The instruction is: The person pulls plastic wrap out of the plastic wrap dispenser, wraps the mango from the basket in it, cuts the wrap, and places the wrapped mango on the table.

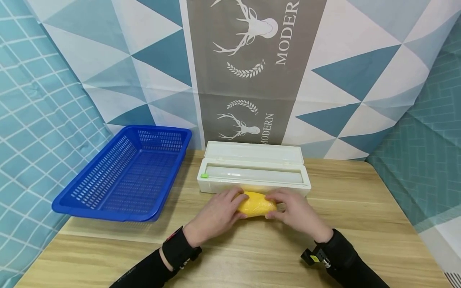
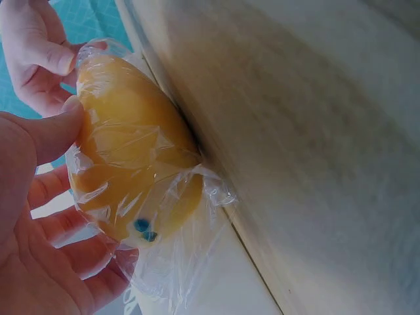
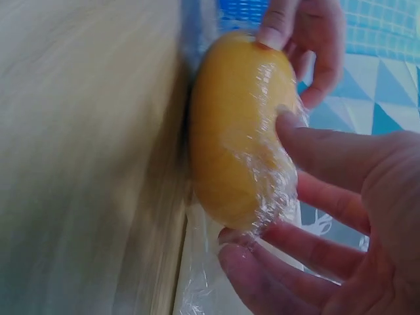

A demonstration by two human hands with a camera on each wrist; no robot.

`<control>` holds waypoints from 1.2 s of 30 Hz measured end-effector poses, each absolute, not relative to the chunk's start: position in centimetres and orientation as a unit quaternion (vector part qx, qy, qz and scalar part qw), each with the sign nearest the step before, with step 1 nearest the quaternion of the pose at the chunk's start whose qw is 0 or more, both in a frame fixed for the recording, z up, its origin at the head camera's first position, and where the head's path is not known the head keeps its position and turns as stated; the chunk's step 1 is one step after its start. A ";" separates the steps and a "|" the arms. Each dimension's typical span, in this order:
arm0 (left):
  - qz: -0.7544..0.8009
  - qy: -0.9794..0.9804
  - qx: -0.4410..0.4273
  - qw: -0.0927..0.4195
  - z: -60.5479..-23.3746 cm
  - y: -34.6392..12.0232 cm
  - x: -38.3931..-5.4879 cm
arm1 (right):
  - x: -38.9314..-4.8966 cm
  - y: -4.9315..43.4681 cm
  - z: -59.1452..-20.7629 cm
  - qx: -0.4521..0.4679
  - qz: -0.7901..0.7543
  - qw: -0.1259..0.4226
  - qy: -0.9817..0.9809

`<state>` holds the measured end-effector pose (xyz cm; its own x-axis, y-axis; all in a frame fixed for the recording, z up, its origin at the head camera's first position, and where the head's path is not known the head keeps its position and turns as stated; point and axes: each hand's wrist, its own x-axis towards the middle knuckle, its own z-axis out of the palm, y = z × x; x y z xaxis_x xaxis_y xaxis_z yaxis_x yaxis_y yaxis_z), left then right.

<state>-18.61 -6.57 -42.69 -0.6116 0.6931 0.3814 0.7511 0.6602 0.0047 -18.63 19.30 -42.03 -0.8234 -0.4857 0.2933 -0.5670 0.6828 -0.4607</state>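
A yellow oval fruit [image 1: 257, 204] wrapped in clear cling film [image 2: 161, 157] lies on the table, in front of a white film dispenser [image 1: 253, 186]. My left hand [image 1: 221, 210] grips its left end, thumb on the near side and fingers behind. At the right end my right hand [image 1: 296, 210] holds it between thumb and fingers. Loose, crumpled film hangs off one end in the left wrist view, beside two small dark blue-green spots on the fruit. The right wrist view has the film bunched under the right fingertips [image 3: 239, 252].
The dispenser's lid [image 1: 253, 153] stands raised at the back, and a green slider [image 1: 204, 175] sits at its left end. To the left is a blue plastic basket [image 1: 108, 216] with slotted walls. Patterned cloth [image 1: 158, 60] hangs behind the wooden table [image 1: 345, 192].
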 end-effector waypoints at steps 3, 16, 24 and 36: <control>-0.081 -0.895 -0.402 0.176 -42.6 -6.5 -18.6 | -18.4 19.1 -42.0 0.281 0.244 0.080 -0.925; -0.053 -0.908 -0.390 0.142 -42.5 -7.1 -18.6 | -17.8 17.9 -43.2 0.264 0.147 0.093 -0.949; -0.076 -0.908 -0.386 0.142 -42.2 -7.4 -18.7 | -18.0 18.2 -43.6 0.266 0.170 0.063 -0.947; -0.191 -0.910 -0.362 0.063 -40.6 -8.3 -19.1 | -18.0 19.6 -41.7 0.274 0.236 0.014 -0.932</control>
<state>-19.14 -8.34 -40.61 -0.7304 0.6348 0.2521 0.6827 0.6655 0.3018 -18.04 19.57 -41.66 -0.8494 -0.5045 0.1548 -0.5174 0.7385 -0.4323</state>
